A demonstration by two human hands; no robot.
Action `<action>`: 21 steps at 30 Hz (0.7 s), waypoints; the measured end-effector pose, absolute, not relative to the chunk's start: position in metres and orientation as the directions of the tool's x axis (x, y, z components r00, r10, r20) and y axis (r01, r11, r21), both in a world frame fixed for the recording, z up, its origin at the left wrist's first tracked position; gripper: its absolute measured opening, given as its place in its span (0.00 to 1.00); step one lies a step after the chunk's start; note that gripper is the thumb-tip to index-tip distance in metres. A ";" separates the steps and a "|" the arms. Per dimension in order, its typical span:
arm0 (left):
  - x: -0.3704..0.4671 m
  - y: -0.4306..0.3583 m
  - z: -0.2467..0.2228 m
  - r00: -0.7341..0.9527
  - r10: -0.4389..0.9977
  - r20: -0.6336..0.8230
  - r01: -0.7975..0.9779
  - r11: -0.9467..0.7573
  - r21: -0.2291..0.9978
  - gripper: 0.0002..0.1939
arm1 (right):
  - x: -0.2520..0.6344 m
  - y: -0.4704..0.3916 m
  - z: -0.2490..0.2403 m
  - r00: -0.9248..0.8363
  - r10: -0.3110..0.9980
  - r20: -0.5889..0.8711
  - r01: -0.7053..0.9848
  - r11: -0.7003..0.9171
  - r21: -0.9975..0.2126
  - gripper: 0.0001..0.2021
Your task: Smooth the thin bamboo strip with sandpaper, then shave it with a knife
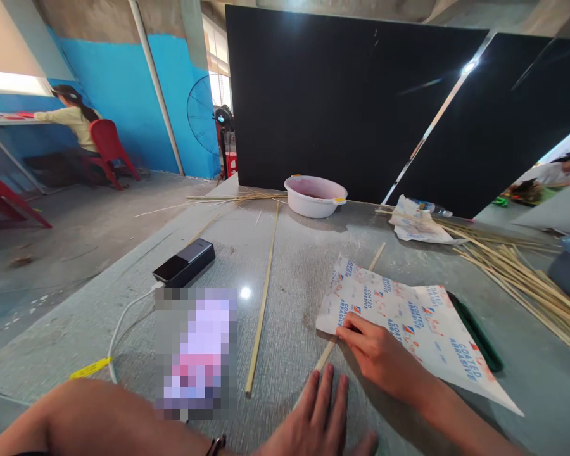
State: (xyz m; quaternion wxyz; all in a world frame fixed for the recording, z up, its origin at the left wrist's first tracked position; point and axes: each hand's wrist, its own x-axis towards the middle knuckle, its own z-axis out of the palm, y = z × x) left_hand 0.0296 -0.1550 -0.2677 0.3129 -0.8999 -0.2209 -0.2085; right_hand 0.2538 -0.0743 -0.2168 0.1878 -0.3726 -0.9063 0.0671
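A thin bamboo strip (325,356) lies slantwise on the grey table, passing beneath a sheet of abrasive paper (411,323) with printed backing. My left hand (313,415) rests flat with its fingers stretched over the near part of the strip. Closed at the sheet's lower left edge, my right hand (377,351) pinches the paper against the strip. The strip's far end shows beyond the sheet. Another strip (265,304) lies to the left, touched by neither hand.
Left on the table (232,253) are a black power bank (185,263), a cable and a blurred phone (204,348). A white basin (316,196) stands at the back; bamboo strips (527,278) and a dark green object (477,335) lie right. A person (78,117) sits far left.
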 end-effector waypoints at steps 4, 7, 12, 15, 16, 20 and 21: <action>0.031 -0.156 -0.268 0.797 0.284 0.532 0.555 -0.692 -0.462 0.32 | 0.256 -0.072 -0.218 -0.651 0.708 0.274 0.661 0.706 -0.254 0.15; 0.031 -0.156 -0.268 0.804 0.285 0.522 0.546 -0.702 -0.458 0.33 | 0.255 -0.074 -0.216 -0.648 0.712 0.271 0.661 0.703 -0.263 0.15; 0.026 -0.153 -0.265 0.841 0.261 0.473 0.499 -0.712 -0.494 0.31 | 0.242 -0.090 -0.215 -0.697 0.680 0.226 0.610 0.729 -0.312 0.14; 0.024 -0.152 -0.261 0.867 0.234 0.440 0.460 -0.714 -0.527 0.29 | 0.239 -0.093 -0.216 -0.712 0.674 0.198 0.584 0.724 -0.367 0.14; 0.024 -0.152 -0.260 0.859 0.236 0.455 0.472 -0.711 -0.521 0.28 | 0.240 -0.091 -0.216 -0.698 0.684 0.211 0.591 0.717 -0.369 0.14; 0.026 -0.153 -0.259 0.801 0.257 0.541 0.545 -0.688 -0.480 0.30 | 0.250 -0.080 -0.215 -0.625 0.725 0.290 0.648 0.689 -0.325 0.15; 0.027 -0.153 -0.260 0.801 0.257 0.541 0.546 -0.685 -0.483 0.30 | 0.250 -0.080 -0.215 -0.627 0.723 0.288 0.648 0.690 -0.322 0.15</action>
